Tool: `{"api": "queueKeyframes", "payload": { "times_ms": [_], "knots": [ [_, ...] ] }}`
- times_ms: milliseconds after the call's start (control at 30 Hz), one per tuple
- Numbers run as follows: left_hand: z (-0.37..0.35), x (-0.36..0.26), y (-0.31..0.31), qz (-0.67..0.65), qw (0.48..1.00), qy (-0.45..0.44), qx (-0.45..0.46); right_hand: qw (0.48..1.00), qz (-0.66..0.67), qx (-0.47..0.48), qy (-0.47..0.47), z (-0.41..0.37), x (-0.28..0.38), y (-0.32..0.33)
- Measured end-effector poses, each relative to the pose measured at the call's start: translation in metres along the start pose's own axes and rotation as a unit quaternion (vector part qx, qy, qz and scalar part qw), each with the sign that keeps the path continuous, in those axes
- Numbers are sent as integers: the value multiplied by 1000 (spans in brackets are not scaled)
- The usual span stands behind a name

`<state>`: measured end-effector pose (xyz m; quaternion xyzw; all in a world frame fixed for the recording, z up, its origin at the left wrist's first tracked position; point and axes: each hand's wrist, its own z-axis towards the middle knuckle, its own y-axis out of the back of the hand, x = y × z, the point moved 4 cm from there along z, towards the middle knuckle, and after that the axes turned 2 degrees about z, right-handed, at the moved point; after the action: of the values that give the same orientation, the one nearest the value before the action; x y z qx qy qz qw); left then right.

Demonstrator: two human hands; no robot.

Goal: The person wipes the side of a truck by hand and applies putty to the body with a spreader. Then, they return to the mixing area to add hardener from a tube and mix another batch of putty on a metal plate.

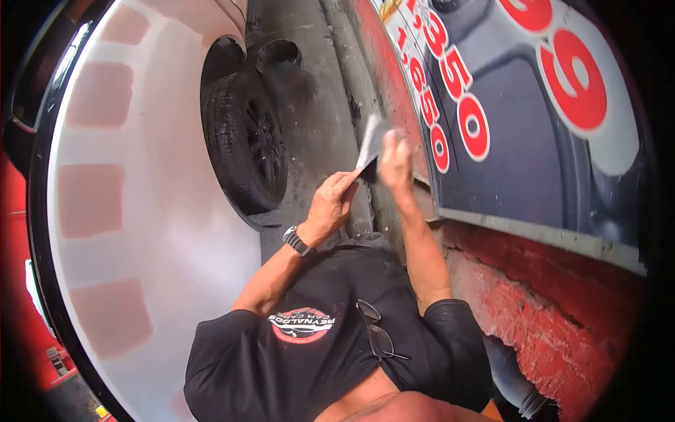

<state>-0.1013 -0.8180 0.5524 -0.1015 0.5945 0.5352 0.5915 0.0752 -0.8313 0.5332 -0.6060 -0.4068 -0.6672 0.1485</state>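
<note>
In front of my body, my left hand (332,206) pinches the lower edge of a thin sheet (374,135), pale on one part and dark grey on another. It looks like sandpaper, though motion blurs it. My right hand (396,163) is closed at the sheet's right side, its fingers smeared by movement. A watch (296,240) is on my left wrist. To the left stands a pale car body panel (165,211) with several reddish-brown patches (91,200) along its edge. Neither hand touches the panel.
A dark tyre and wheel (242,141) show inside the panel's wheel arch. Grey concrete floor (306,133) runs beyond my hands. On the right are a large sign (520,141) with red numbers and a worn red wall (534,309). Sunglasses (380,340) hang from my shirt collar.
</note>
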Motion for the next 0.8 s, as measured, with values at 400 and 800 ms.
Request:
{"api": "queueKeyframes", "payload": {
  "times_ms": [400, 800],
  "knots": [
    [-96, -49, -8, 47, 996, -48, 64, 998, 24, -55, 18, -109, -29, 39],
    [-130, -56, 71, -169, 973, 13, -159, 995, -80, -36, 38, -255, -38, 74]
  ]
}}
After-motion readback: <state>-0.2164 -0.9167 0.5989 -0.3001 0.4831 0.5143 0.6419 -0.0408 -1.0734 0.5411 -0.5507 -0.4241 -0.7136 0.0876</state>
